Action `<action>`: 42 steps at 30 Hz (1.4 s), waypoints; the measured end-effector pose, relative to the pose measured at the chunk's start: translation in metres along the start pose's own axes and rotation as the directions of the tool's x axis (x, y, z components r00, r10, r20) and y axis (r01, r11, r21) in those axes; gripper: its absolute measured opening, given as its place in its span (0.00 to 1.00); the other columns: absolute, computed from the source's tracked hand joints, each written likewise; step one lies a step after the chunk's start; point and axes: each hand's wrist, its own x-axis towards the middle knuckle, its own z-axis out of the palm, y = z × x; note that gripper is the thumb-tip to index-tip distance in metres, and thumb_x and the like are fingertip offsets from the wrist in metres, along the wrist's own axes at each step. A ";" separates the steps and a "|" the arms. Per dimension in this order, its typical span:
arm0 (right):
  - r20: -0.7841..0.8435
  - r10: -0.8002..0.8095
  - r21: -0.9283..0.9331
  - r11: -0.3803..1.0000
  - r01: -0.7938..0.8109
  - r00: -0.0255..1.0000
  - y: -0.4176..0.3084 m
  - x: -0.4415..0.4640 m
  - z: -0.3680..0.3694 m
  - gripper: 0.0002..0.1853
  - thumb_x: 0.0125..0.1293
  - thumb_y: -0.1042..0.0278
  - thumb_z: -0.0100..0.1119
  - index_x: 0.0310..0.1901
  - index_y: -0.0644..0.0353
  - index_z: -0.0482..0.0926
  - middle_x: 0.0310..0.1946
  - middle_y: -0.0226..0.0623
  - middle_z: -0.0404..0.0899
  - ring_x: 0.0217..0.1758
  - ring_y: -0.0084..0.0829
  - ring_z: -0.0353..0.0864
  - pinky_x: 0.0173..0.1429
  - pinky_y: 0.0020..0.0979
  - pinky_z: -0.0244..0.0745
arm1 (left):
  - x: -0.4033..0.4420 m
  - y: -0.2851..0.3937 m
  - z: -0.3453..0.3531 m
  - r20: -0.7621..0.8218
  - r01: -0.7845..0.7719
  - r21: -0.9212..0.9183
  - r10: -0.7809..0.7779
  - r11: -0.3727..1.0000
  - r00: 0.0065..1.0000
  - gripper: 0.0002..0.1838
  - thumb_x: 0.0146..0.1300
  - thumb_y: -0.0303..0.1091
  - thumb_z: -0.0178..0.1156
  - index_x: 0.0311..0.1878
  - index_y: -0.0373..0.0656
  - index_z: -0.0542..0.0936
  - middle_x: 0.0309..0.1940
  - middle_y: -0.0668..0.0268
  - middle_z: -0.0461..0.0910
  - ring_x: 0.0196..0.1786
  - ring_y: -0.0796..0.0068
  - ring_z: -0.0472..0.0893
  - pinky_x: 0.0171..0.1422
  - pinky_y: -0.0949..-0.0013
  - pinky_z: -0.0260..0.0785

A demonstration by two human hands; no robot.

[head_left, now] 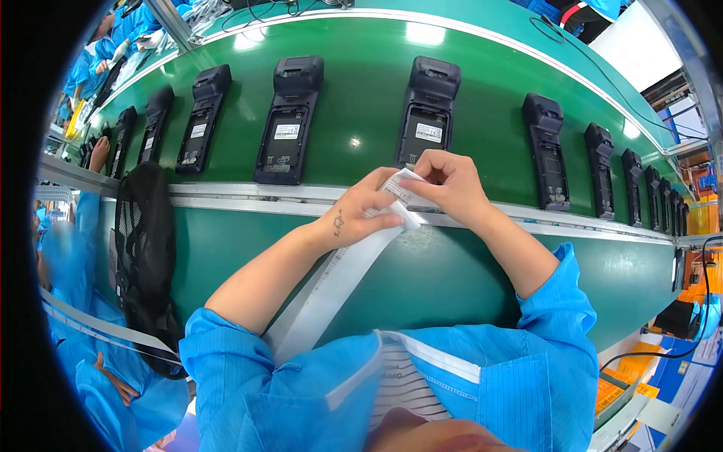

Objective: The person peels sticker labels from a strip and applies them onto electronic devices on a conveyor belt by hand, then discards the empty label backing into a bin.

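A strip of white printed labels runs from my hands down over the table edge toward my lap. My left hand is closed on the strip near its upper end, where it folds over. With thumb and forefinger my right hand pinches the top of the same strip, close to my left fingers. Just beyond my hands lies a dark handheld terminal with its bay facing up and a white label inside. My fingers cover part of its lower end.
More terminals lie in a row on the green belt. Left ones, such as this terminal, show white labels; the nearest right terminal shows none. A metal rail borders the belt. A black mesh bag and co-workers in blue are at left.
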 end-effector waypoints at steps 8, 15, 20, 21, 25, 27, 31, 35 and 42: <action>0.192 -0.314 -0.090 0.938 0.335 0.930 0.008 -0.005 -0.002 0.13 0.54 0.63 0.61 0.21 0.64 0.77 0.15 0.32 0.68 0.19 0.24 0.65 0.23 0.27 0.59 | 0.003 0.001 0.003 0.131 0.152 -0.129 -0.136 0.980 0.982 0.07 0.50 0.28 0.62 0.33 0.39 0.82 0.39 0.61 0.76 0.45 0.69 0.74 0.50 0.68 0.63; 0.031 0.042 0.070 0.997 -0.044 0.999 0.002 -0.012 0.002 0.09 0.54 0.68 0.62 0.27 0.65 0.75 0.21 0.30 0.75 0.23 0.15 0.72 0.25 0.20 0.64 | 0.005 -0.002 0.011 0.051 0.341 -0.242 -0.339 0.909 0.940 0.08 0.51 0.28 0.62 0.35 0.37 0.82 0.32 0.63 0.80 0.37 0.77 0.76 0.42 0.74 0.66; -0.009 0.108 0.368 0.925 -0.098 0.994 0.010 -0.013 0.000 0.05 0.54 0.75 0.62 0.30 0.63 0.74 0.25 0.29 0.76 0.25 0.14 0.73 0.26 0.15 0.65 | 0.008 -0.004 0.014 -0.085 0.274 -0.121 -0.285 0.954 0.955 0.08 0.53 0.30 0.62 0.35 0.37 0.81 0.31 0.64 0.79 0.35 0.78 0.76 0.40 0.75 0.65; -0.008 0.112 0.385 0.917 -0.100 0.994 0.011 -0.014 -0.001 0.05 0.54 0.76 0.61 0.30 0.63 0.75 0.25 0.29 0.76 0.25 0.14 0.73 0.27 0.15 0.65 | 0.009 -0.004 0.014 -0.087 0.273 -0.084 -0.280 0.958 0.956 0.09 0.53 0.31 0.62 0.36 0.37 0.81 0.31 0.64 0.80 0.35 0.78 0.76 0.40 0.75 0.65; -0.110 0.020 0.488 0.872 0.036 0.994 0.016 -0.019 0.002 0.04 0.54 0.78 0.61 0.30 0.63 0.76 0.25 0.29 0.76 0.26 0.15 0.73 0.29 0.16 0.66 | 0.012 0.001 0.021 -0.100 0.229 -0.113 -0.241 0.967 0.965 0.09 0.53 0.31 0.62 0.36 0.37 0.81 0.33 0.64 0.80 0.35 0.78 0.75 0.40 0.74 0.65; -0.164 -0.046 0.393 0.913 0.109 0.985 0.021 -0.019 0.002 0.03 0.54 0.78 0.61 0.29 0.62 0.76 0.25 0.29 0.77 0.26 0.15 0.73 0.29 0.16 0.67 | 0.014 0.000 0.023 -0.090 0.152 -0.141 -0.166 0.978 0.982 0.10 0.53 0.31 0.62 0.36 0.37 0.81 0.34 0.64 0.80 0.35 0.78 0.75 0.40 0.75 0.65; -0.180 0.023 0.397 0.916 0.051 0.983 0.024 -0.020 -0.003 0.03 0.54 0.78 0.61 0.29 0.62 0.77 0.26 0.28 0.77 0.27 0.15 0.73 0.29 0.17 0.67 | 0.015 0.000 0.024 -0.070 0.141 -0.122 -0.151 0.982 0.986 0.09 0.52 0.30 0.63 0.36 0.37 0.81 0.33 0.64 0.80 0.35 0.78 0.76 0.40 0.75 0.65; -0.360 -0.040 0.336 0.927 0.170 0.932 0.029 -0.018 -0.012 0.03 0.54 0.76 0.61 0.30 0.63 0.78 0.28 0.28 0.76 0.31 0.17 0.73 0.36 0.19 0.68 | 0.018 0.001 0.028 -0.007 0.239 -0.123 -0.242 0.963 0.970 0.09 0.52 0.29 0.62 0.35 0.36 0.81 0.31 0.64 0.80 0.35 0.78 0.76 0.41 0.75 0.66; -0.769 -0.330 -0.108 0.911 0.398 0.547 0.035 -0.013 -0.132 0.02 0.58 0.75 0.58 0.31 0.63 0.77 0.28 0.27 0.76 0.34 0.16 0.72 0.41 0.18 0.66 | 0.023 0.000 0.027 -0.005 0.377 -0.232 -0.388 0.897 0.922 0.12 0.53 0.33 0.63 0.38 0.36 0.81 0.35 0.62 0.81 0.37 0.78 0.77 0.44 0.75 0.68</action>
